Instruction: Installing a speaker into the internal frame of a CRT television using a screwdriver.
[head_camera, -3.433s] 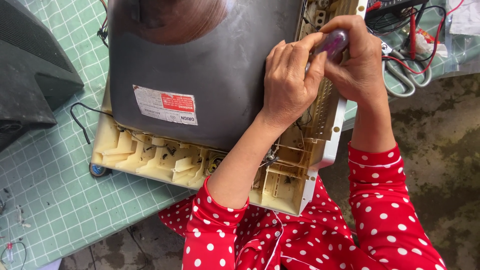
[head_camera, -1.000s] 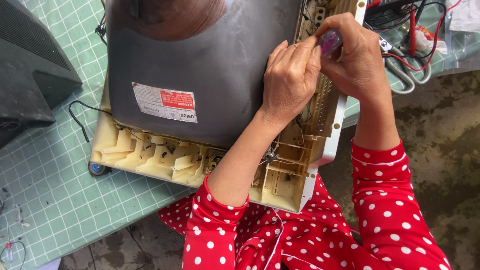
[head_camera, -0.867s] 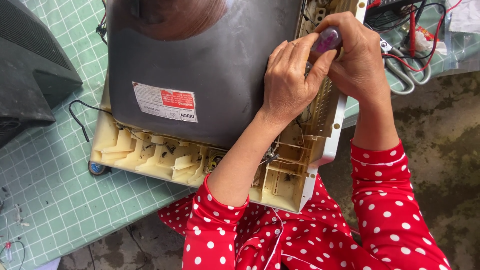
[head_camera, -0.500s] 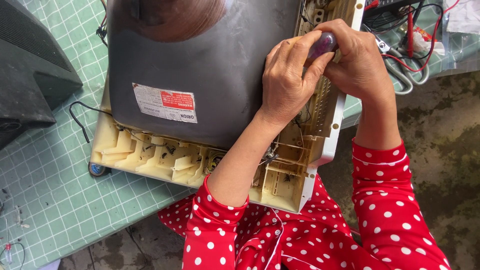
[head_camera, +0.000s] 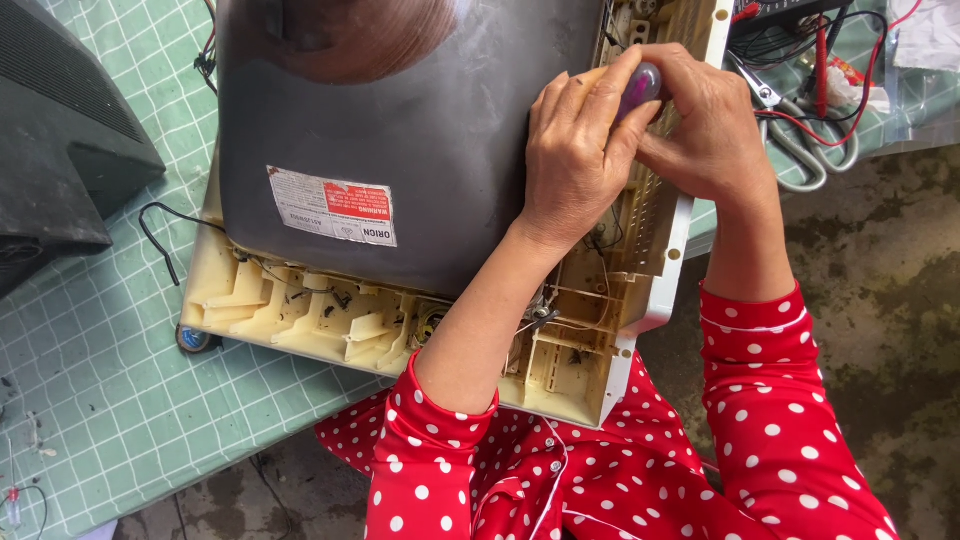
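Tool: purple screwdriver handle (head_camera: 641, 84) — pinched by both hands, left hand (head_camera: 575, 165) and right hand (head_camera: 712, 130).
Change: handle rolled slightly since earlier — the turning likely continued.
Under: beige television frame (head_camera: 640, 240).

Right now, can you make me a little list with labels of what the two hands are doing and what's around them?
left hand: left hand rests on the dark picture tube, its fingers against the purple tool handle
right hand: right hand grips that handle
being worked on: opened old television with a cream plastic frame
surface: green grid cutting mat
nearby: scissors, red wires, black television back cover
clothing: red sleeves with white dots
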